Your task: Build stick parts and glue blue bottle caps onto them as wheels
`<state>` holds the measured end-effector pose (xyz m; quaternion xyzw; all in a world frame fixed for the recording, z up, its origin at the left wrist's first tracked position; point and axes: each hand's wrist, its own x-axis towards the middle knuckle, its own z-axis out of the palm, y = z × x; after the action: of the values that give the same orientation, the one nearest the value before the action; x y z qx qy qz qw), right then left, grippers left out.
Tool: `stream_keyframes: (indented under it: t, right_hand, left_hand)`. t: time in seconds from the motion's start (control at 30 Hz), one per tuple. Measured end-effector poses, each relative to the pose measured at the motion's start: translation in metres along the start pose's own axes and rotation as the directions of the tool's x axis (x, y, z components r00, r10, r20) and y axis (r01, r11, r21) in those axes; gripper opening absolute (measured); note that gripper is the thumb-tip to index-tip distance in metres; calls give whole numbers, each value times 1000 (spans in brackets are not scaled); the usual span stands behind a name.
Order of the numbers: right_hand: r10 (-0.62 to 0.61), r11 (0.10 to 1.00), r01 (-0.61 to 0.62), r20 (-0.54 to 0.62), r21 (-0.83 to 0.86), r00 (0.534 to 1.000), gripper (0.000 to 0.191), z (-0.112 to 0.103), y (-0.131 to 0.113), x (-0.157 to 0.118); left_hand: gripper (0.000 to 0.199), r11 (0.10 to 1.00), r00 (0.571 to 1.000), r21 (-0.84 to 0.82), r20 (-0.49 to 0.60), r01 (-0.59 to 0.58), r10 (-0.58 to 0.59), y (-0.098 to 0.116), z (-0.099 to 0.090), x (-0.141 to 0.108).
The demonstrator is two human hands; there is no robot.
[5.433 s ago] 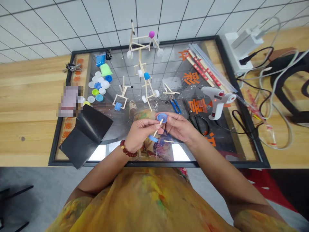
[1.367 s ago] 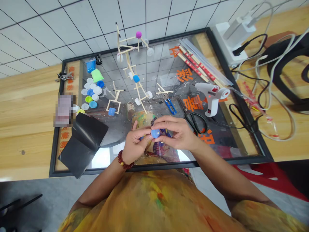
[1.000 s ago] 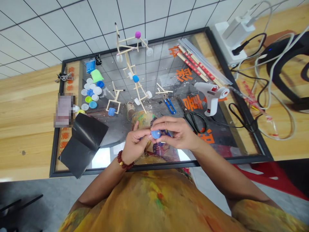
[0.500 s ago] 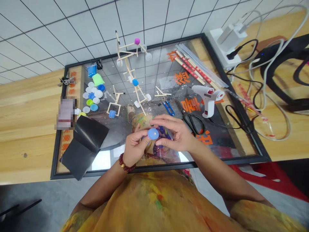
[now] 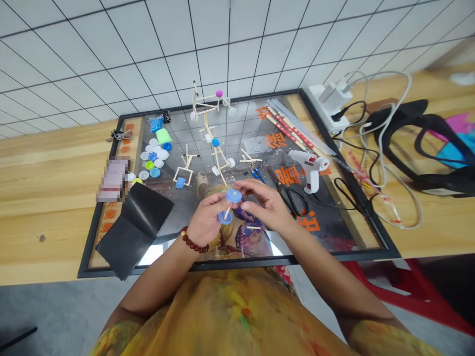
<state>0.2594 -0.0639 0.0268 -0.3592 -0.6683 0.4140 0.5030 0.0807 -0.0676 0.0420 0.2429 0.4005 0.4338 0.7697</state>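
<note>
Two blue bottle caps (image 5: 233,196) joined by a short wooden stick are held in my left hand (image 5: 205,221), with its thumb and fingers closed on them. One cap is up near the fingertips and the other lower. Close on the right is my right hand (image 5: 267,206), thumb and fingers apart around the upper cap; I cannot tell if a fingertip touches it. A loose bit of stick (image 5: 254,227) lies on the glass below it. Beyond my hands stand a stick-and-cap model (image 5: 215,142) and a smaller stick frame (image 5: 183,170) with a blue cap.
Loose bottle caps (image 5: 149,164) and a black sheet (image 5: 135,230) are at left. On the right lie black scissors (image 5: 294,200), blue snips (image 5: 257,173), a white glue gun (image 5: 310,169) and sticks (image 5: 291,127). A power strip (image 5: 326,109) with tangled cables stands beyond the frame.
The blue caps have tilted, so the second cap and the joining stick now show. My right fingers stay apart nearby. The camera view has shifted, showing more of the wall.
</note>
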Motion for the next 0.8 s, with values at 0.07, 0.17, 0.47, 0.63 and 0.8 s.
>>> stream_keyframes:
  t: [0.07,0.17,0.47,0.63,0.8]
  right_hand:
    - [46,997,-46,14,65,999,39,1,-2,2]
    - [74,990,-69,-38,121,997,28,4,-2,2]
    - [136,976,-95,-209,197,968,24,22,10,-1]
    - [132,987,-116,-145,111,981,31,16,2,0]
    - [-340,922,120,-619,-369,708,20,-33,-16,-21]
  left_hand:
    - [32,1000,1000,-12,6,1,0,-2,2,2]
    - [36,999,1000,-42,-2,-5,5,-7,4,5]
    - [28,881,954,369,71,-297,292,-9,-4,2]
    - [19,738,897,519,156,-431,414,-1,-14,7]
    - [27,873,916,351,-88,-340,392,6,-19,14]
